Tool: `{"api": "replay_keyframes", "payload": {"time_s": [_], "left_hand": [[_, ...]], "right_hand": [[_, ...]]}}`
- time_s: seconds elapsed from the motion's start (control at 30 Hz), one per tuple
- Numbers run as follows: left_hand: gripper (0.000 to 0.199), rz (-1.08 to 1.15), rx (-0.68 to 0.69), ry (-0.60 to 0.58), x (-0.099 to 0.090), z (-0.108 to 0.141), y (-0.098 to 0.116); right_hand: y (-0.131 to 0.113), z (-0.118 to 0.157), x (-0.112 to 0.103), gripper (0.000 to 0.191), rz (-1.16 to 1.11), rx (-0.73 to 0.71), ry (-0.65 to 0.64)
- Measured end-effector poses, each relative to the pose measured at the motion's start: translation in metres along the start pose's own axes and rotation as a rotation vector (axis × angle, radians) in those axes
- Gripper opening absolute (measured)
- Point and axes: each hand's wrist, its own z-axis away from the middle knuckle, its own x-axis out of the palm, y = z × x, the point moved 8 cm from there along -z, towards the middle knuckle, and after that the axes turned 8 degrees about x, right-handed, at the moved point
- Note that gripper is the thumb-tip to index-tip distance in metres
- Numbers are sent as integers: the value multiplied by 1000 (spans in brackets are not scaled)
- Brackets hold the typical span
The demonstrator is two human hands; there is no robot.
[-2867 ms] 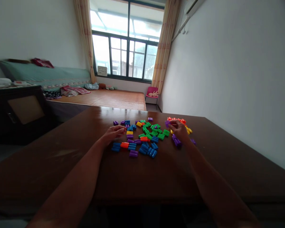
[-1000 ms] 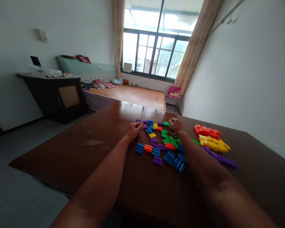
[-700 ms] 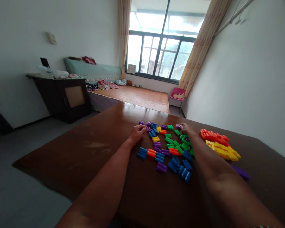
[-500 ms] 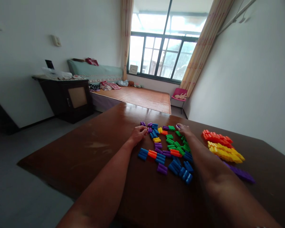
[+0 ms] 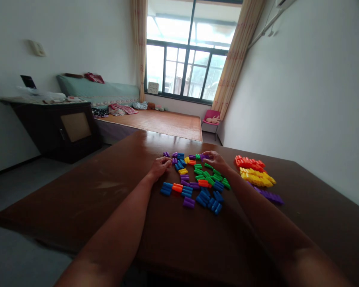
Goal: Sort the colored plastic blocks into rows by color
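Short ribbed plastic blocks in several colours form a loose cluster in the middle of the brown table [image 5: 107, 199]. My left hand [image 5: 160, 165] is at the cluster's left edge, its fingertips closed at the end of a purple block [image 5: 174, 161]. At the far right of the cluster, my right hand [image 5: 214, 159] pinches another purple block [image 5: 203, 156] beside a green block [image 5: 198, 156]. Green blocks [image 5: 208, 180] lie below that hand, partly hidden by the wrist. Nearer to me are blue blocks [image 5: 214, 206], an orange block [image 5: 177, 187] and a loose purple block [image 5: 188, 202].
Right of my right forearm lie rows of orange blocks [image 5: 249, 162], yellow blocks [image 5: 257, 177] and purple blocks [image 5: 269, 195]. Beyond the table are a bed [image 5: 167, 123], a pink chair [image 5: 211, 117] and a dark cabinet [image 5: 50, 127].
My right hand has brought its purple block leftward, up to the green block at the top of the cluster. My left hand stays at its purple block. The view has turned slightly right.
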Motion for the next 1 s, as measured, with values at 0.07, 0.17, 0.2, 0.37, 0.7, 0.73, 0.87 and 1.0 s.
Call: {"api": "replay_keyframes", "payload": {"time_s": [0.07,0.17,0.2,0.37,0.7,0.73,0.87,1.0], "left_hand": [[39,-7,7,-14,0,0,0],[41,-26,11,-24,-1,0,0],[42,-35,11,-23,-2,0,0],[45,-96,10,-42,-2,0,2],[44,-161,22,-81,0,0,6],[44,-168,20,-86,0,0,6],[42,-185,32,-95,1,0,8],[39,-199,36,-98,2,2,14]], "right_hand": [[-10,23,-4,34,-133,12,-18],[-14,55,-29,38,-270,35,43],[-12,66,-44,42,-312,35,98],[52,129,-151,53,-494,147,510],[163,195,-232,41,-196,542,750],[164,191,-228,39,-158,553,694],[165,181,-216,33,98,588,529],[158,175,-207,29,287,564,454]]}}
